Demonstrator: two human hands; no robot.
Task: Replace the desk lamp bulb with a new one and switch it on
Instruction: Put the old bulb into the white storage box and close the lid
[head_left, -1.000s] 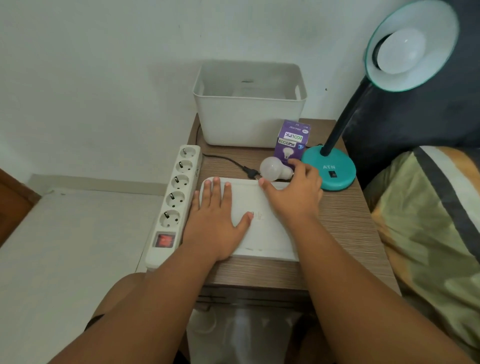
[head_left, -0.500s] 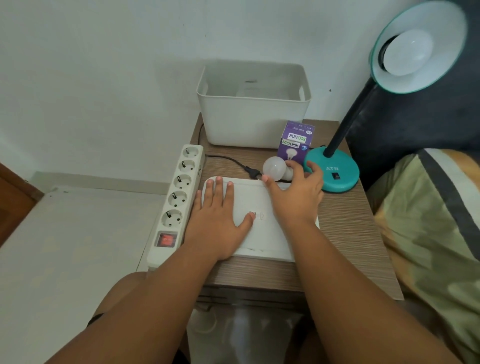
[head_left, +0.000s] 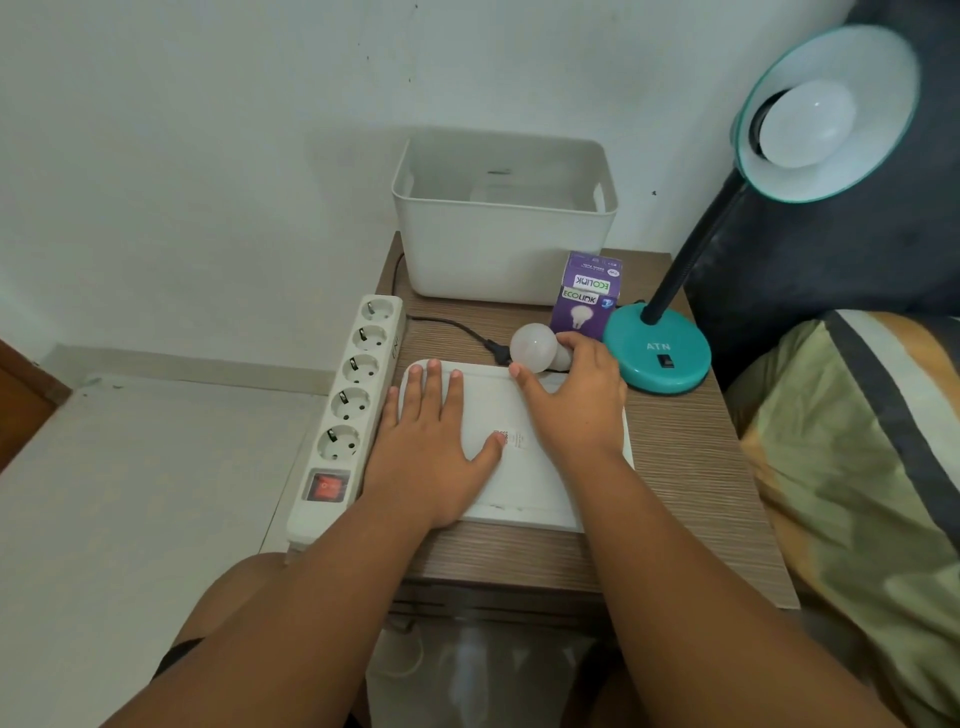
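A person's right hand (head_left: 574, 400) closes on a loose white bulb (head_left: 535, 354) lying near the middle of a wooden bedside table (head_left: 691, 467), fingers curled around its base, thumb stretched out on the white tray (head_left: 524, 488) beside it. A second ago that hand rested further back with only its fingertips at the bulb; it has since slid forward and wrapped on, which suggests the pick-up is beginning. The left hand (head_left: 431, 447) has not moved, lying flat and spread on the tray, grasping nothing. Two bulbs are in view: the loose one and another seated in the shade of the teal desk lamp (head_left: 660, 348) at the table's right edge, unlit. Which of them is the new one cannot be told. One purple Ecolink bulb box (head_left: 584, 301) stands upright just behind the loose bulb, and one white storage bin (head_left: 504, 244) sits at the back edge. One power strip (head_left: 348, 415) with five sockets lies along the left edge, its red switch glowing; the black plug (head_left: 496, 349) lies unplugged beside the loose bulb, so the lamp will likely need plugging in before switching on.
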